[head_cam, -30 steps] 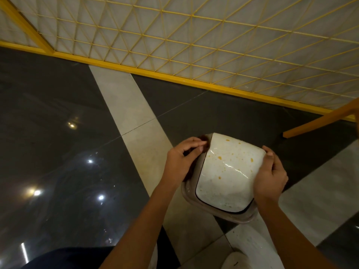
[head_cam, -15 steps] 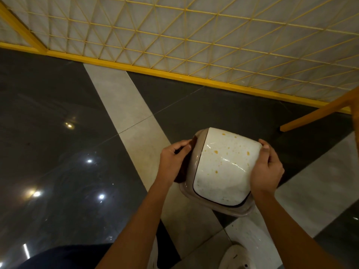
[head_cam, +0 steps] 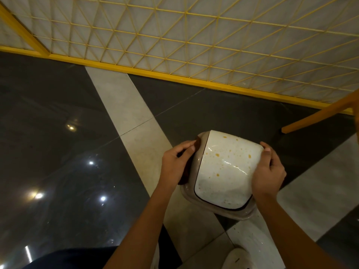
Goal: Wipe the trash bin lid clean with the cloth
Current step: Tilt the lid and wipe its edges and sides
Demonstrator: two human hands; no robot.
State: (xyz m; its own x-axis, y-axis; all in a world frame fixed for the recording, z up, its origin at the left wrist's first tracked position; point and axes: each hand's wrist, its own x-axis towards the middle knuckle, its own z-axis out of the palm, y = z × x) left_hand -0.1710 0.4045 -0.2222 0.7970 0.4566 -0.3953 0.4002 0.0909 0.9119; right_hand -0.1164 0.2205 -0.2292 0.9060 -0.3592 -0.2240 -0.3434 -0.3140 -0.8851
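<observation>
The left hand [head_cam: 174,166] pinched a dark brown cloth [head_cam: 198,145], the stain-spotted white plastic bin lid [head_cam: 227,171] just right of its fingers [head_cam: 187,150], gripped by the right hand [head_cam: 269,171].

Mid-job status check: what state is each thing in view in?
Trash bin lid: held in the air, orange stains on its white flap, not yet clean.
Cloth: dark, bunched against the lid's left side.
Left hand: grips the cloth.
Right hand: grips the lid's right edge.
</observation>
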